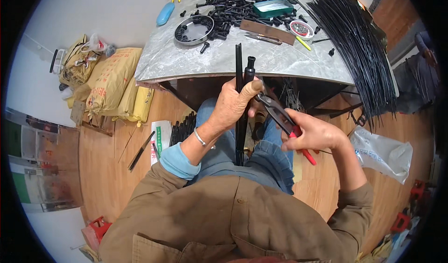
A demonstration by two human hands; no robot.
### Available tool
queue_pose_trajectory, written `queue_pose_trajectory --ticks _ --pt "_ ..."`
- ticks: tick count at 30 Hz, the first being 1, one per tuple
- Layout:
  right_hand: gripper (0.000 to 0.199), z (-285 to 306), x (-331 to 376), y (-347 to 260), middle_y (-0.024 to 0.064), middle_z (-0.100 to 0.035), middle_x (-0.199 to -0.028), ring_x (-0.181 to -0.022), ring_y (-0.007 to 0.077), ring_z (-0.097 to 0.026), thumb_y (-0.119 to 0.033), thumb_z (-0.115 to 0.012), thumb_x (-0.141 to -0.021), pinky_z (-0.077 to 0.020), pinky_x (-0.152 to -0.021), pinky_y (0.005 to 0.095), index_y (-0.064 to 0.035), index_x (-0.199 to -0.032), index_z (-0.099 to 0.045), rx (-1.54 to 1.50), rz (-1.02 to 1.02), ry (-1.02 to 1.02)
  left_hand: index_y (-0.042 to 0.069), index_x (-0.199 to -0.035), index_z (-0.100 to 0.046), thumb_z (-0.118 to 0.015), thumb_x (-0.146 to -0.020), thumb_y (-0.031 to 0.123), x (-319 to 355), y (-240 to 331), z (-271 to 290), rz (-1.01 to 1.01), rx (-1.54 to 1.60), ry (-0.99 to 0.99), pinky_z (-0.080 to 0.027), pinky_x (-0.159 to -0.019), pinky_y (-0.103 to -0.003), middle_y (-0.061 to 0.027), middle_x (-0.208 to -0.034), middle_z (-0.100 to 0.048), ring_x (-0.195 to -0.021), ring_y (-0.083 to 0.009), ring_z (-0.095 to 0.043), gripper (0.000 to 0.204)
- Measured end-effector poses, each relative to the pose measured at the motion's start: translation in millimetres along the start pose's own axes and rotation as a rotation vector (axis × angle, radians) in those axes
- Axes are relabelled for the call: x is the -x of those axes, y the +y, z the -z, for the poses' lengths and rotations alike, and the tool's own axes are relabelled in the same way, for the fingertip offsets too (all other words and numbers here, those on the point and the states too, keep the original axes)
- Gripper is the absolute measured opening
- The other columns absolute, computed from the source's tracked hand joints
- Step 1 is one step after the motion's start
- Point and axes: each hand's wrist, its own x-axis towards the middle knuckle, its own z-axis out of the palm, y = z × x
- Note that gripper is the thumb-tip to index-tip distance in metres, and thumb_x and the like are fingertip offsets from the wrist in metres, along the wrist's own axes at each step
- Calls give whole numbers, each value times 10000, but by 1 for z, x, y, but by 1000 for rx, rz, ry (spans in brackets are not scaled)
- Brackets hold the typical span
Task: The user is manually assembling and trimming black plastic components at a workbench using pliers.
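Observation:
My left hand point(232, 103) is wrapped round a black tube with a flared end point(250, 66) and a slim black rod point(239, 62), which stand side by side over my lap. Their lower ends reach down between my legs. My right hand point(313, 131) is closed on a pair of pliers point(278, 112) with red handles and a dark metal head. The jaws of the pliers lie against my left thumb and the tube. What sits between the jaws is hidden by the thumb.
Ahead is a grey marble-patterned table point(158, 57) bearing many black fittings point(233, 11), a round metal tray point(195, 42), a green tray point(273, 14) and a wooden strip point(267, 29). Long black rods point(357, 43) overhang its right side. Sacks point(112, 83) are stacked at left.

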Motion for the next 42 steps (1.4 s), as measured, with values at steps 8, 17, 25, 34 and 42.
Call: queue_pose_trajectory --ticks 8,17,25,34,42 --pt "92 -18 7 11 66 -613 -691 -505 124 -577 -89 -517 -913 -464 -443 247 -11 -869 -539 -258 -62 269 9 -867 -555 -607 -834 573 -4 -13 11 -25 119 -111 -308 -378 -194 28 -527 -411 -415 -44 -397 568" --pt "256 -7 14 6 58 -567 -651 -435 140 -534 -146 -654 -832 -448 -411 254 -4 -996 -518 210 134 232 -4 -875 -546 -504 -879 601 3 -10 3 -10 128 -69 -308 -383 -195 30 -520 -395 -411 -45 -383 606" --pt "207 -17 23 39 89 -598 -654 -511 154 -586 -186 -601 -889 -459 -435 242 -4 -967 -539 -671 -15 -7 7 -886 -566 -541 -864 598 9 -1 1 -21 112 -162 -301 -384 -218 19 -508 -388 -391 -58 -368 592" --pt "271 -9 23 12 58 -607 -799 -676 112 -526 -212 -624 -863 -448 -601 278 5 -1004 -545 38 217 363 16 -870 -566 -596 -838 575 10 -6 5 -31 46 -50 -284 -375 -222 21 -500 -376 -380 -64 -361 560" --pt "197 -21 22 44 93 -578 -564 -391 149 -547 -184 -598 -875 -427 -355 248 -13 -863 -501 -845 31 -295 5 -881 -545 -553 -865 574 15 -1 5 -20 127 -174 -308 -369 -202 26 -501 -412 -393 -51 -397 569"
